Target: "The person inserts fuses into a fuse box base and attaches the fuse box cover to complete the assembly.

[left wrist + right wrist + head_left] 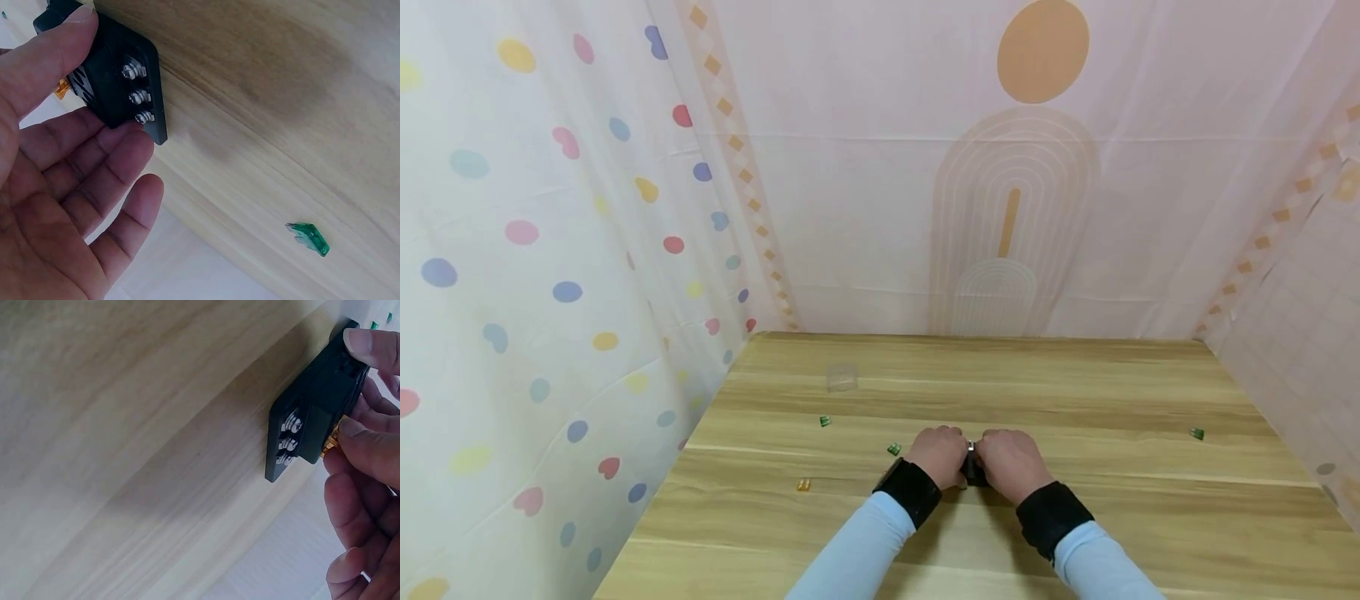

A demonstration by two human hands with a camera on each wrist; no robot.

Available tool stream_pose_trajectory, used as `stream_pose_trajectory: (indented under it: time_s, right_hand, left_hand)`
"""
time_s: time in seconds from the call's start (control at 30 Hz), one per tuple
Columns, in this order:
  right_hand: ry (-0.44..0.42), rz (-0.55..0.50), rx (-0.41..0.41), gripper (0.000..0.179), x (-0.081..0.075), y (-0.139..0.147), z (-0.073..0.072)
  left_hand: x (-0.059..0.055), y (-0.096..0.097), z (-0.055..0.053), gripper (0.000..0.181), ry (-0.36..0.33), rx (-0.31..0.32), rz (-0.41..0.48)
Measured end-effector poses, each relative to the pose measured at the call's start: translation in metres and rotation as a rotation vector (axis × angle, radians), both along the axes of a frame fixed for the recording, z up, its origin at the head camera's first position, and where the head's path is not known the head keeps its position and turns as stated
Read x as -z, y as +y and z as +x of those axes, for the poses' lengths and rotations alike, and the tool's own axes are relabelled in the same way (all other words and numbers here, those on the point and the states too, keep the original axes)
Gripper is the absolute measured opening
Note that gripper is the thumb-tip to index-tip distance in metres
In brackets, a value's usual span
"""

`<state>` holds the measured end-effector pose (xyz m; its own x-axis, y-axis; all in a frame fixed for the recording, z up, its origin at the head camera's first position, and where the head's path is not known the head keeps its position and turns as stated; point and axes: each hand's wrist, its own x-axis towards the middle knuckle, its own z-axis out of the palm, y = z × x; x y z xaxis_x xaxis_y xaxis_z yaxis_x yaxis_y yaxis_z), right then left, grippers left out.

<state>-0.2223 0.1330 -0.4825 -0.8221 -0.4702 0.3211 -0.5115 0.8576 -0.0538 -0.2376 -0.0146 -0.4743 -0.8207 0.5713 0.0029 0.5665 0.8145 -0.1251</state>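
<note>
A black fuse box (119, 75) with a row of screw terminals (289, 428) along one side is held just over the table. My left hand (937, 456) grips it at one end, thumb on top and fingers underneath, the little finger standing away. My right hand (1012, 461) pinches an orange blade fuse (331, 442) between thumb and finger, right at the box's slotted face. How deep the fuse sits cannot be seen behind the fingertips. In the left wrist view, a green blade fuse (309, 239) lies on the wood beyond the hand.
On the wooden table (1075, 383) lie green blade fuses, one left (825, 421), one near the left hand (893, 448) and one far right (1197, 433). An orange blade fuse (803, 484) lies front left. A clear plastic piece (842, 377) rests toward the back, before the curtain (865, 208).
</note>
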Motion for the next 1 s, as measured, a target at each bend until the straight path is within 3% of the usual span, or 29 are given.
stream_pose_trajectory:
  time_s: [0.27, 0.67, 1.0]
  right_hand:
    - [-0.042, 0.001, -0.013, 0.028, -0.0019, 0.0020, -0.0007]
    - [-0.017, 0.034, -0.033, 0.032, -0.0046, 0.0027, 0.0012]
    - [-0.032, 0.044, -0.030, 0.031, -0.0025, 0.0042, -0.0027]
  left_hand:
    - [-0.0008, 0.0007, 0.0015, 0.036, -0.001, 0.002, -0.007]
    - [-0.0019, 0.0017, 0.0020, 0.035, 0.022, 0.009, -0.005]
    - [-0.0052, 0.0033, 0.0027, 0.036, -0.006, 0.000, -0.015]
